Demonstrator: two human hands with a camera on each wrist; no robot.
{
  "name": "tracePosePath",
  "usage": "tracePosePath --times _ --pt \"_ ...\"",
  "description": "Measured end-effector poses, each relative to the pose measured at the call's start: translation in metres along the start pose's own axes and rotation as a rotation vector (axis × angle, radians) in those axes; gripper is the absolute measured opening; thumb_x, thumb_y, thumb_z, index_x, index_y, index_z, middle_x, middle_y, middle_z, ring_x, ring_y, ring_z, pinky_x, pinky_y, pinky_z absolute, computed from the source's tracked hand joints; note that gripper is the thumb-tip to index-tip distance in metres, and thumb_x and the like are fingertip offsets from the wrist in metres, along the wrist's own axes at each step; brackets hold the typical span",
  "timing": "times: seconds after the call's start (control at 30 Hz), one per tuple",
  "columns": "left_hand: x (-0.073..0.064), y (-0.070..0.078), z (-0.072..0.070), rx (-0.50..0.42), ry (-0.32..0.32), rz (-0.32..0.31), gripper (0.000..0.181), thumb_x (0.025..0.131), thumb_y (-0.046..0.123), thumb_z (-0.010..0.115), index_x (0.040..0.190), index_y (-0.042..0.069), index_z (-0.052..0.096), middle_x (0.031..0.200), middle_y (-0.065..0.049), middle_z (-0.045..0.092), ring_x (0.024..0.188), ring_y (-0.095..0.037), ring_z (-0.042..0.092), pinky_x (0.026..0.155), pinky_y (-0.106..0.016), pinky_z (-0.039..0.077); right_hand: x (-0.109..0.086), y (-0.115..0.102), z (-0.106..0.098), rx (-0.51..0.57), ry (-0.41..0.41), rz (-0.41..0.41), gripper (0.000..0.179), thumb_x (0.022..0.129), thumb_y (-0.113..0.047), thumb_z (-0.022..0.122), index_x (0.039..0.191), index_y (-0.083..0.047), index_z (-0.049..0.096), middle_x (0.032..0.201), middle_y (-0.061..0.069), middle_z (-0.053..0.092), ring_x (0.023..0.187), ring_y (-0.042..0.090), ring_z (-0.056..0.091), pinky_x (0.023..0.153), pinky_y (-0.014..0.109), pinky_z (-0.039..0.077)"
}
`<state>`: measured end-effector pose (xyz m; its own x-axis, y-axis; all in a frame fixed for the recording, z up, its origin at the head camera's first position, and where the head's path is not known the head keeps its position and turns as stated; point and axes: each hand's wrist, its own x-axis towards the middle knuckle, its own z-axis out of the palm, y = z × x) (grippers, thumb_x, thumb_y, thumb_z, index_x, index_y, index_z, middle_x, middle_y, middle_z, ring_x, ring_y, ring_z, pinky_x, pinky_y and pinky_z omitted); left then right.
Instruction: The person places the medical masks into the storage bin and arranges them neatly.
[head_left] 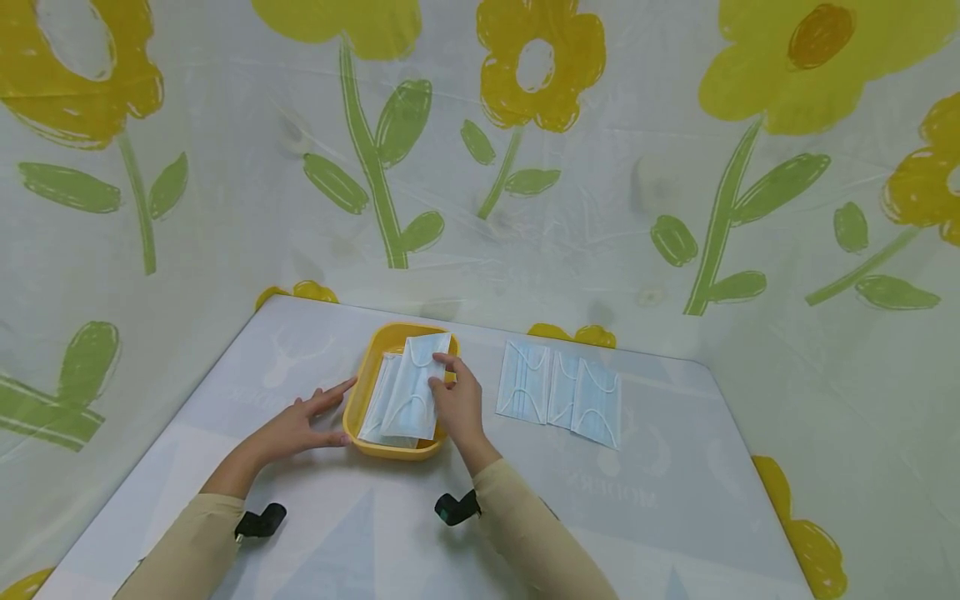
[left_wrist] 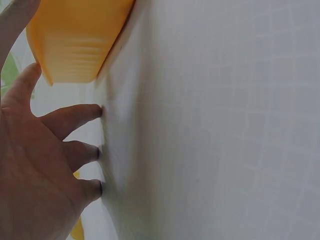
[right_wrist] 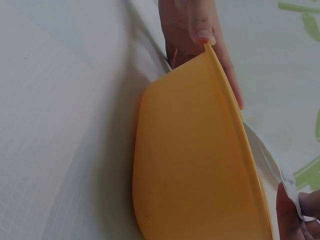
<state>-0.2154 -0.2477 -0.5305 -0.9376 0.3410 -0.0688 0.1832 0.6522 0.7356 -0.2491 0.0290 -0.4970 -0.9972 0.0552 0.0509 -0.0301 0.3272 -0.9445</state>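
A yellow plastic basin [head_left: 358, 392] stands on the table with light blue face masks [head_left: 381, 392] inside. My right hand [head_left: 461, 408] pinches the right edge of a face mask [head_left: 412, 383] over the basin; this mask overlaps the ones below it. In the right wrist view, the thumb and fingers [right_wrist: 300, 212] hold the mask's edge just beyond the rim. My left hand [head_left: 300, 427] is spread at the basin's left side, thumb and index finger at the rim. The left wrist view shows its other fingers [left_wrist: 75, 117] stretched toward the tabletop.
Right of the basin, several more face masks [head_left: 558, 392] lie in an overlapping row on the table [head_left: 675, 500]. A curtain [head_left: 600, 208] with printed yellow flowers hangs behind and around the table. Black wrist cameras [head_left: 262, 521] are strapped to both forearms.
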Motion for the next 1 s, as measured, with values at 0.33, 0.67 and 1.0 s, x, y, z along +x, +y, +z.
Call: tracePosePath --times 0.33,0.67,1.0 --pt "0.000 0.000 0.000 -0.004 -0.002 -0.014 0.099 0.080 0.046 0.084 0.162 0.030 0.030 0.160 -0.020 0.036 0.147 -0.059 0.011 0.116 -0.075 -0.001 0.000 -0.006 0.012 -0.021 -0.049 0.022 0.037 0.098 -0.009 0.068 0.133 -0.021 0.065 0.129 0.004 0.061 0.083 0.015 0.063 0.073 0.026 0.061" --pt "-0.001 0.003 0.000 0.006 -0.004 -0.041 0.100 0.080 0.049 0.083 0.162 0.028 0.030 0.160 -0.020 0.035 0.148 -0.058 0.011 0.116 -0.075 0.000 -0.001 -0.011 0.020 -0.052 -0.091 0.025 0.041 0.097 -0.009 0.070 0.135 -0.022 0.063 0.132 0.004 0.061 0.085 0.016 0.062 0.075 0.028 0.061" --pt "-0.001 0.004 0.000 0.012 0.002 -0.038 0.099 0.081 0.049 0.083 0.162 0.029 0.030 0.162 -0.017 0.034 0.147 -0.059 0.012 0.115 -0.077 0.001 -0.004 -0.015 0.021 -0.181 -0.226 -0.006 0.057 0.094 -0.004 0.071 0.147 -0.018 0.055 0.139 0.011 0.059 0.080 0.013 0.058 0.066 0.023 0.056"
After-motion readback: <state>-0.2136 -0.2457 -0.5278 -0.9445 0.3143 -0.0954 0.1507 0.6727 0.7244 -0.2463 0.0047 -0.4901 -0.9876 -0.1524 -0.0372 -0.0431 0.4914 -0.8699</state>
